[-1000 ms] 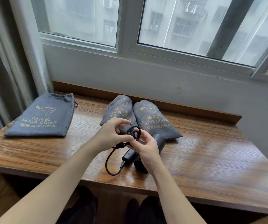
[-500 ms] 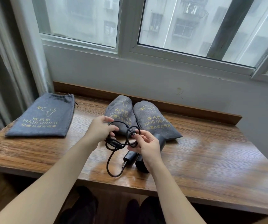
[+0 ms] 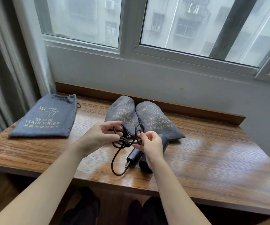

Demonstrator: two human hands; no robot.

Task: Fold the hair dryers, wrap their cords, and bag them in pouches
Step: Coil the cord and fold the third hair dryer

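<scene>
Both hands hold the black cord (image 3: 114,158) above the desk (image 3: 212,159) — left hand (image 3: 101,135) pinching the plug end, right hand (image 3: 150,143) pinching a loop. The folded hair dryer (image 3: 140,158) lies near the front edge — two filled pouches (image 3: 157,120) behind it, an empty pouch (image 3: 46,117) at the back-left corner.

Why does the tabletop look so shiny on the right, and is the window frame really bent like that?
Head view: daylight from the window bounces off the wooden table, leaving pale glare patches on its right side. Head view: the frame's lean is most likely wide-angle lens distortion, strongest at the edges. Head view: hands and cord are fairly sharp; the buildings outside look hazy.
</scene>
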